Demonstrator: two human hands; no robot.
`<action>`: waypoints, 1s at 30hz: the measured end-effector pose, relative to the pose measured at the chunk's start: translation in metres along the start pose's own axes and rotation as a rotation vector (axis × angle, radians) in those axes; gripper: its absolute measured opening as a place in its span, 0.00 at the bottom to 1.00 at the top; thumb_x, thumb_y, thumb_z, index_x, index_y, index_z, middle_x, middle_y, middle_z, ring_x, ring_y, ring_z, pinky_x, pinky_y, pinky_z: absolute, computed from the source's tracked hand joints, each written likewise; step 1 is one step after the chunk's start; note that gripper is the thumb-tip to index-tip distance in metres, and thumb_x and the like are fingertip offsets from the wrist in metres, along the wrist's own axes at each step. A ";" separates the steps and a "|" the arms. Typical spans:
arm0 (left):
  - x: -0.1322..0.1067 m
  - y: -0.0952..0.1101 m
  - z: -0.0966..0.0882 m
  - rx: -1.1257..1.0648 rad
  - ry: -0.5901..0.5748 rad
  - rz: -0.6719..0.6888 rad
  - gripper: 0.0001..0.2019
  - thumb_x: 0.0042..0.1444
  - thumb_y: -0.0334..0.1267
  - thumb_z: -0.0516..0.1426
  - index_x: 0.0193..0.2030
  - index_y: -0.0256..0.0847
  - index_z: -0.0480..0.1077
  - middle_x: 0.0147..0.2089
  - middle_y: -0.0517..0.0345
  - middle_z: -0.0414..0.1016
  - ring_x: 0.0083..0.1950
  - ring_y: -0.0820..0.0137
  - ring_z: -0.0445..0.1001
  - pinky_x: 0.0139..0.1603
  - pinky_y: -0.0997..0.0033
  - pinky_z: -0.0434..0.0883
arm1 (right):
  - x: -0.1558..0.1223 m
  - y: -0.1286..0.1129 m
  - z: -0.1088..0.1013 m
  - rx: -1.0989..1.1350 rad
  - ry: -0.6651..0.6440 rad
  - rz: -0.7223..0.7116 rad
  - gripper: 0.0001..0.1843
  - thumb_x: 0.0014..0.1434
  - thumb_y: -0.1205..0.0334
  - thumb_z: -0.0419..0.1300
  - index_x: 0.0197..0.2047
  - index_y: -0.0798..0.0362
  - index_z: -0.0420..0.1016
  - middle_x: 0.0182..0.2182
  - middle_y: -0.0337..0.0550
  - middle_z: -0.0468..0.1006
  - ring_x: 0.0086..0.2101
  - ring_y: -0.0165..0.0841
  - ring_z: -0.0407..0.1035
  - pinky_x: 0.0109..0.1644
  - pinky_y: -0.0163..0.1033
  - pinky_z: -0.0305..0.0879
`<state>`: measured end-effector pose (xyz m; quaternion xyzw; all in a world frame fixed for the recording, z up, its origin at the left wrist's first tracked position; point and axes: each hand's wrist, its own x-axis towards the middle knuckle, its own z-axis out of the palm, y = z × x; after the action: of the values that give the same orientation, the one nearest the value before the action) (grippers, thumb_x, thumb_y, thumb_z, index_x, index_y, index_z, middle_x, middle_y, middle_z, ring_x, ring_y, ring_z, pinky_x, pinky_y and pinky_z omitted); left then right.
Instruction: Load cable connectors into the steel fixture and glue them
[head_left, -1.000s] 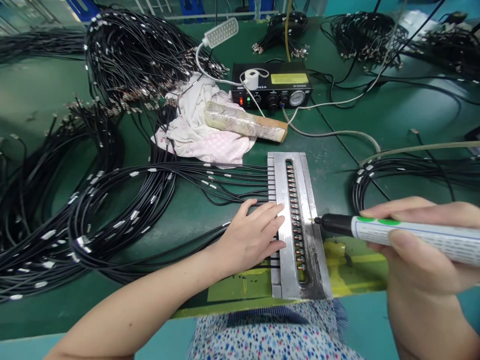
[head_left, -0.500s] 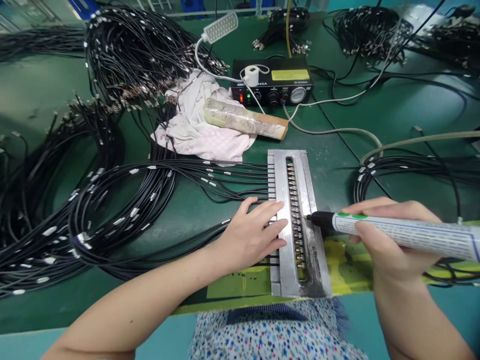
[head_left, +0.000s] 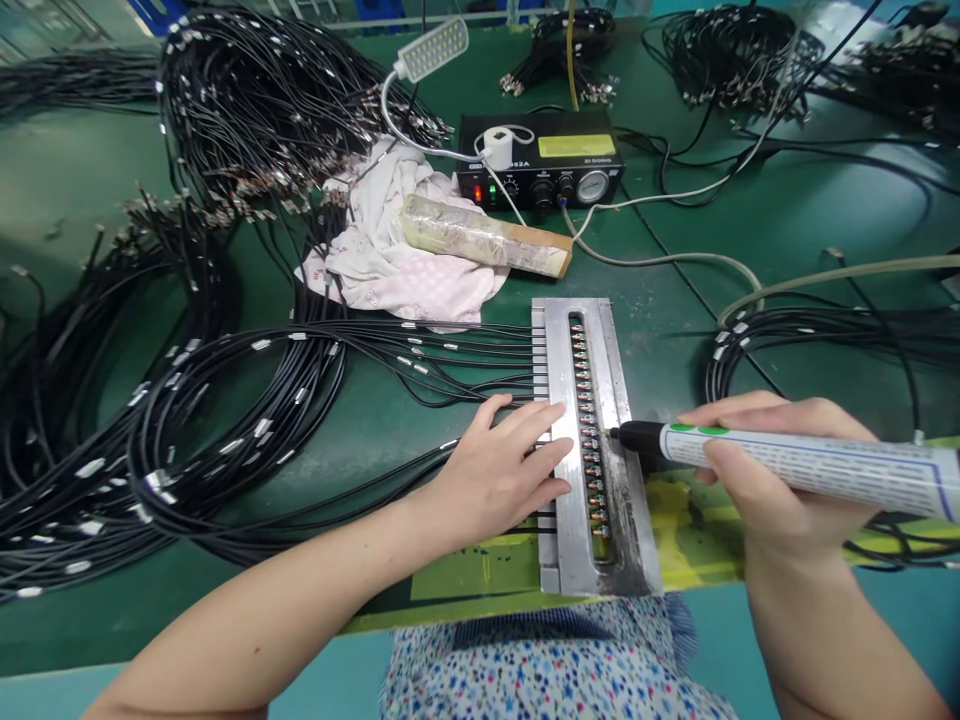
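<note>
A worker's left hand (head_left: 499, 475) lies open and flat on a steel jig (head_left: 559, 520), fingers spread, steadying it and the black cables (head_left: 420, 365) clamped there. The right hand (head_left: 780, 470) grips a dispensing syringe (head_left: 825, 462) pen-style, its black tip just beside metal connectors (head_left: 581, 390) lined up in the jig's slot, on a green bench (head_left: 675, 330).

on the counter (head_left: 660, 340), a metal jig (head_left: 561, 360) holds cable ends (head_left: 583, 420) in its slot; a dispensing controller (head_left: 540, 175) sits at 12 o'clock, a crumpled cloth (head_left: 397, 250) at 11, cable coils (head_left: 232, 420) at 9.
</note>
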<state>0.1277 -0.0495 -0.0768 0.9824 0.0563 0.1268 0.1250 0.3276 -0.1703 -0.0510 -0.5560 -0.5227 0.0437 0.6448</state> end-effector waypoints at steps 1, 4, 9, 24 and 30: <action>0.000 0.000 0.000 -0.002 -0.003 -0.001 0.14 0.64 0.44 0.46 0.49 0.38 0.63 0.60 0.42 0.62 0.60 0.58 0.62 0.56 0.50 0.56 | 0.000 0.000 0.000 -0.003 0.001 0.002 0.15 0.42 0.75 0.63 0.33 0.48 0.72 0.24 0.37 0.77 0.24 0.36 0.71 0.21 0.44 0.68; 0.000 0.000 -0.001 -0.005 -0.007 -0.003 0.14 0.64 0.43 0.47 0.49 0.38 0.63 0.60 0.42 0.62 0.60 0.58 0.62 0.56 0.50 0.56 | 0.000 0.001 -0.001 -0.018 -0.005 0.000 0.13 0.42 0.74 0.64 0.31 0.49 0.72 0.24 0.37 0.76 0.23 0.37 0.71 0.21 0.44 0.69; 0.001 0.000 -0.001 -0.010 -0.002 0.000 0.13 0.64 0.43 0.47 0.49 0.38 0.63 0.60 0.41 0.62 0.60 0.59 0.62 0.56 0.50 0.56 | 0.001 0.001 -0.003 0.007 -0.024 -0.016 0.13 0.40 0.75 0.64 0.30 0.52 0.71 0.22 0.37 0.75 0.23 0.36 0.72 0.18 0.40 0.68; 0.000 0.000 -0.001 -0.012 -0.002 -0.002 0.13 0.64 0.43 0.47 0.49 0.38 0.63 0.59 0.41 0.62 0.60 0.59 0.62 0.56 0.50 0.56 | 0.001 0.000 -0.003 0.025 -0.024 -0.018 0.14 0.40 0.75 0.64 0.31 0.52 0.72 0.21 0.37 0.75 0.24 0.36 0.73 0.19 0.40 0.69; 0.001 0.000 -0.002 -0.014 -0.001 -0.001 0.13 0.64 0.42 0.47 0.50 0.37 0.63 0.59 0.41 0.63 0.60 0.59 0.62 0.56 0.50 0.56 | 0.001 0.000 -0.004 -0.003 -0.023 -0.006 0.13 0.41 0.75 0.64 0.31 0.52 0.72 0.22 0.38 0.76 0.23 0.36 0.72 0.19 0.40 0.68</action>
<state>0.1277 -0.0493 -0.0747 0.9816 0.0557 0.1267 0.1317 0.3305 -0.1723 -0.0497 -0.5549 -0.5318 0.0476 0.6380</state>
